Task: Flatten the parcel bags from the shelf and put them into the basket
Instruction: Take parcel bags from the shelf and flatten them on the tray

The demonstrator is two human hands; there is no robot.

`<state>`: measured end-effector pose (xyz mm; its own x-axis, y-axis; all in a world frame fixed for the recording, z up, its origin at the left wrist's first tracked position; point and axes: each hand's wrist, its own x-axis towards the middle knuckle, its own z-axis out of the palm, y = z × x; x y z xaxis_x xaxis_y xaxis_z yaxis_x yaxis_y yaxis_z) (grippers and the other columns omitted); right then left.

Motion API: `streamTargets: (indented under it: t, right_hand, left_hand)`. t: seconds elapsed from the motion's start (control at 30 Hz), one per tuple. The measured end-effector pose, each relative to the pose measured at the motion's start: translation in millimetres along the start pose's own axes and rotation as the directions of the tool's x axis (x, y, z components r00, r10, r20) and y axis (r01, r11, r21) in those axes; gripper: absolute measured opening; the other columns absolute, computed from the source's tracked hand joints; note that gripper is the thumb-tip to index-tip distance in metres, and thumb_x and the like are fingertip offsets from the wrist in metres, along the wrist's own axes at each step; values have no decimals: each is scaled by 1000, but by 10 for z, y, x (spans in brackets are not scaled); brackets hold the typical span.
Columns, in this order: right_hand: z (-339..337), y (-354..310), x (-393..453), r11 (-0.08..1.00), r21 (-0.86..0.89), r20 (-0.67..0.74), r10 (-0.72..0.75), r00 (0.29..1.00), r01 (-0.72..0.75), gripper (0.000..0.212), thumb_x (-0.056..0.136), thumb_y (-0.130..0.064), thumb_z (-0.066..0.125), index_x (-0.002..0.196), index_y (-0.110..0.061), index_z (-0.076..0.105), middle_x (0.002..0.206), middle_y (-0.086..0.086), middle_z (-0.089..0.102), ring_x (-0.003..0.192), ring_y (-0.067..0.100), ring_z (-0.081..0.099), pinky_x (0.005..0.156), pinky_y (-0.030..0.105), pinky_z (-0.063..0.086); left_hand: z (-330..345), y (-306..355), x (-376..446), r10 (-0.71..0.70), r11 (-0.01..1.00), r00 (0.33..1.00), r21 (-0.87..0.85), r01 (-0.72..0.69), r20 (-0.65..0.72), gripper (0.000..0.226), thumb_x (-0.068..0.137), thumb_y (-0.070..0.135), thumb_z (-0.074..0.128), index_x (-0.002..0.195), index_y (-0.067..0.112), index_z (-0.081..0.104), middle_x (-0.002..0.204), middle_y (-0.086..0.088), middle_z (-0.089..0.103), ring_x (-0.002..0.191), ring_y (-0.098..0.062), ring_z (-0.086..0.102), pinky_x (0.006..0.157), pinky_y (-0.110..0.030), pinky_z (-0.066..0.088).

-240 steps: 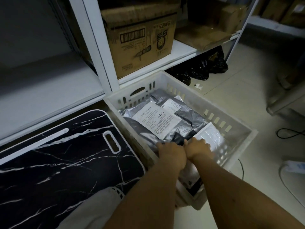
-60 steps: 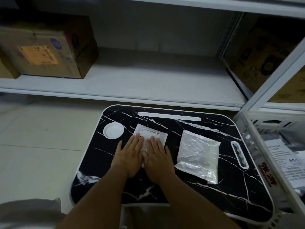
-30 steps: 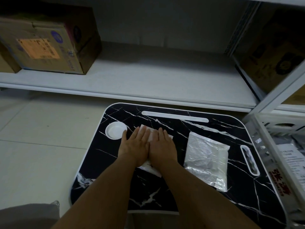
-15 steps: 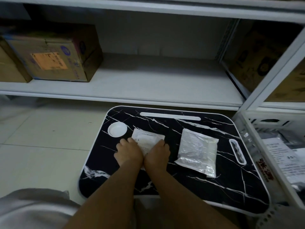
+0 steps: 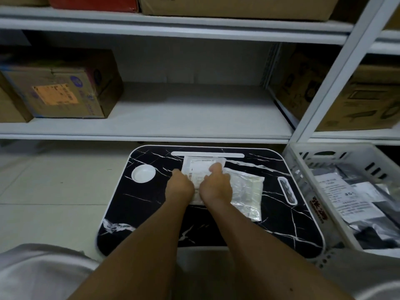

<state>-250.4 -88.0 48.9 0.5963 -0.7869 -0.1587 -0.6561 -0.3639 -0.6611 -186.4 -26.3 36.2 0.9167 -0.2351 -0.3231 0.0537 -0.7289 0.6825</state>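
White metal shelving (image 5: 173,109) runs across the back, with cardboard boxes (image 5: 62,87) on its left and right ends and the middle bay bare; below it lies a pale tiled floor. In front of the shelf sits a low black marble-patterned tabletop (image 5: 138,204) with a white round recess (image 5: 143,173) at its left. On it, the left hand (image 5: 179,188) and right hand (image 5: 216,187) hold a small white parcel bag (image 5: 200,167) with a printed label, each gripping one of its side edges with curled fingers. The bag's far edge reaches the white slot at the back of the tabletop. A second, clear crinkled parcel bag (image 5: 246,191) lies just right of the hands, partly under the right one. A white slotted basket (image 5: 303,169) stands beside the tabletop on the right, holding grey labelled bags (image 5: 346,195).
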Motion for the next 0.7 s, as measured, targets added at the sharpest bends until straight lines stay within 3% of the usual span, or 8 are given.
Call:
streamTargets:
  t: [0.2, 0.3, 0.4, 0.53, 0.6, 0.7]
  right_hand:
    - [-417, 526, 387, 978, -123, -152, 150, 977, -170, 39, 91, -14, 52, 129, -13, 42, 125, 18, 40, 106, 33, 49, 87, 39, 46]
    - [-463, 790, 466, 951, -209, -178, 191, 965, -227, 43, 92, -19, 55, 131, -11, 42, 128, 17, 39, 114, 31, 44, 92, 39, 46]
    - [-388, 924, 473, 922, -305, -178, 191, 965, -238, 39, 93, -28, 49, 129, -14, 44, 131, 13, 40, 121, 29, 40, 99, 45, 41]
    - [-313, 961, 488, 908, -413, -195, -18, 981, -65, 39, 98, -37, 40, 135, -22, 44, 153, 5, 27, 145, 25, 16, 114, 54, 20]
    - [-281, 1059, 509, 879, -471, -74, -132, 988, 82, 44, 103, -38, 29, 145, -28, 32, 162, 1, 8, 149, 24, -3, 117, 56, 10]
    - [-228, 1222, 518, 863, -483, 80, -124, 989, 147, 51, 104, -43, 19, 153, -33, 11, 163, -4, -7, 148, 21, -15, 119, 52, 6]
  left_hand:
    - [588, 416, -86, 245, 970, 962, -22, -244, 121, 45, 87, -1, 44, 130, 12, 39, 119, -17, 55, 105, -32, 56, 83, -36, 47]
    - [795, 441, -96, 283, 943, 945, 130, -305, 166, 42, 91, 3, 45, 132, 14, 42, 124, -16, 46, 109, -30, 53, 85, -33, 45]
    - [921, 415, -121, 319, 879, 940, 332, -342, 125, 40, 93, 13, 47, 133, 13, 44, 129, -13, 41, 114, -26, 45, 94, -35, 45]
    - [1045, 359, -81, 477, 751, 872, 464, -469, 109, 44, 100, 34, 38, 143, 26, 32, 153, -9, 23, 138, -27, 26, 106, -42, 33]
    - [1105, 304, -35, 543, 647, 812, 509, -568, 216, 49, 102, 39, 34, 148, 32, 20, 160, -5, 5, 148, -25, 5, 116, -48, 21]
    - [1140, 238, 19, 543, 524, 755, 554, -647, 368, 53, 102, 37, 32, 151, 32, 11, 161, -2, -4, 148, -22, -8, 118, -52, 9]
